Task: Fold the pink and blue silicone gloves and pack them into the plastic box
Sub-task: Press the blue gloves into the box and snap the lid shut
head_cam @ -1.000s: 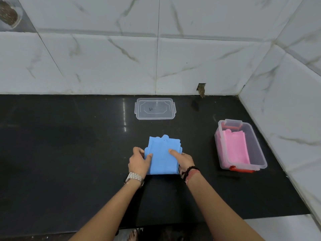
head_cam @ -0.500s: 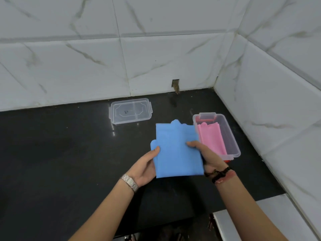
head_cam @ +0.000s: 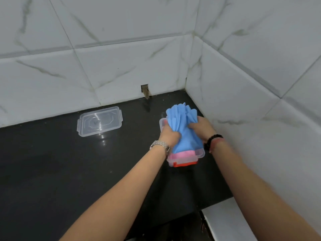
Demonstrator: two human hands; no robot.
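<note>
Hands work together at the plastic box (head_cam: 199, 153) near the corner of the black counter (head_cam: 69, 171): the left hand (head_cam: 169, 133) and the right hand (head_cam: 202, 126) each have their grip clamped on the folded blue gloves (head_cam: 182, 122), whose lower end sits in the box while the finger ends stick up above the rim. Pink gloves (head_cam: 180, 155) lie inside beneath them. The clear lid (head_cam: 99, 123) lies apart to the left near the tiled wall (head_cam: 121, 66), and no writing on it can be read.

Bare forearms; a silver metal watch (head_cam: 160, 145) on the left wrist, black bead bracelet (head_cam: 212, 141) and red thread on the right
</note>
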